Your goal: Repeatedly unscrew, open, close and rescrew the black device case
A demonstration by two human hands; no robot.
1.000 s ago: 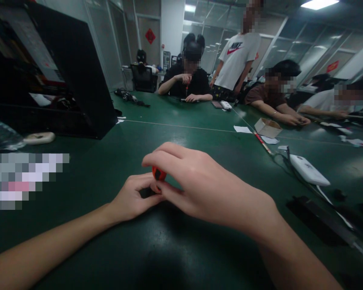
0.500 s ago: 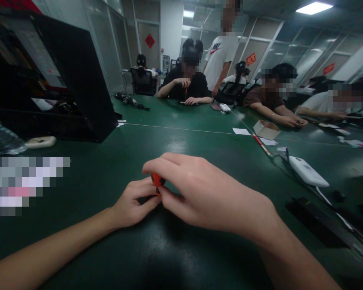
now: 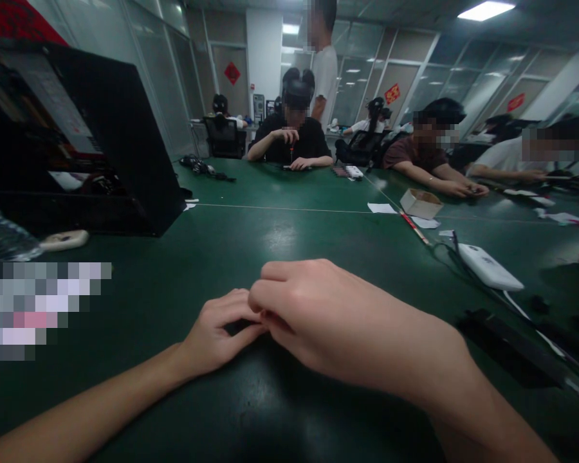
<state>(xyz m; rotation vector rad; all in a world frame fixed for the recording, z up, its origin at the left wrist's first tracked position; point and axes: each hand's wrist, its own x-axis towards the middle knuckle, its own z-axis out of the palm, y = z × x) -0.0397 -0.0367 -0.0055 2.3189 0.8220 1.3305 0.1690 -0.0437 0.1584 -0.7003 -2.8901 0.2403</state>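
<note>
My right hand (image 3: 338,321) is closed over the red-and-black handle of a screwdriver (image 3: 264,314). Only a small reddish sliver of it shows under the curled fingers; its tip is hidden. Against those fingertips, my left hand (image 3: 217,331) is pinched with thumb and fingers brought together. Whatever it holds is hidden behind the right hand. Both hands meet low over the dark green tabletop (image 3: 280,235), in the middle foreground.
A large black open-sided case (image 3: 166,180) stands at left, beside a clear plastic bottle (image 3: 9,235). To the right lie a white device (image 3: 489,267) with cables, a flat black object (image 3: 509,350) and a small open box (image 3: 421,204). Several people sit across the table.
My right fingers have curled in and now cover the screwdriver handle that showed before. Both hands sit slightly farther right and lower in view. The standing person has shifted left and turned.
</note>
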